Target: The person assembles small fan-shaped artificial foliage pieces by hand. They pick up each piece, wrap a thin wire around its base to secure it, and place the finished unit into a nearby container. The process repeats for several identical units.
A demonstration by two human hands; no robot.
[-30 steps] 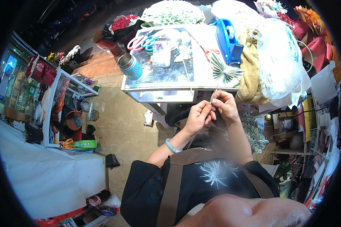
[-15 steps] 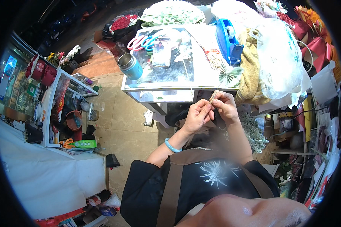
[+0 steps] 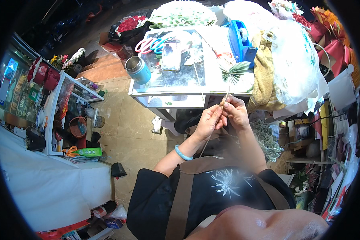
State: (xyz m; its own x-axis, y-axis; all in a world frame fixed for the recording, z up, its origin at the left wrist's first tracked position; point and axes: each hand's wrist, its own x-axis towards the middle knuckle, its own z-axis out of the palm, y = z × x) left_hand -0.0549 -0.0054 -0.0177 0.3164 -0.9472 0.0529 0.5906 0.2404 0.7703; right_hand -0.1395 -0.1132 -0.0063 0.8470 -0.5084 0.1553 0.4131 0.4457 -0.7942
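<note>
A thin stem runs up through my pinched fingers to a dark green, fan-shaped leaf (image 3: 235, 73), which stands over the near right part of the table. My left hand (image 3: 209, 121) is closed on the stem, thumb against fingers, and its wrist carries a pale blue bangle. Just above and touching it, my right hand (image 3: 237, 115) also pinches the stem close under the leaf. Below my left hand, the lower stem (image 3: 205, 147) slants down toward my apron. What else lies between the fingertips is too small to make out.
On the white, glass-topped table (image 3: 168, 93) are a blue steel cup (image 3: 138, 72), a phone (image 3: 171, 56), scissors (image 3: 146, 45) and a blue tape dispenser (image 3: 239, 42). A brown towel (image 3: 264, 72) and a white plastic bag (image 3: 294, 64) crowd its right side. Grey-green foliage (image 3: 268, 140) stands beside my right forearm.
The leaf has turned and shifted slightly left and up, its fan now more spread to view. The stem's lower end now shows below my left hand. Both hands keep nearly the same place.
</note>
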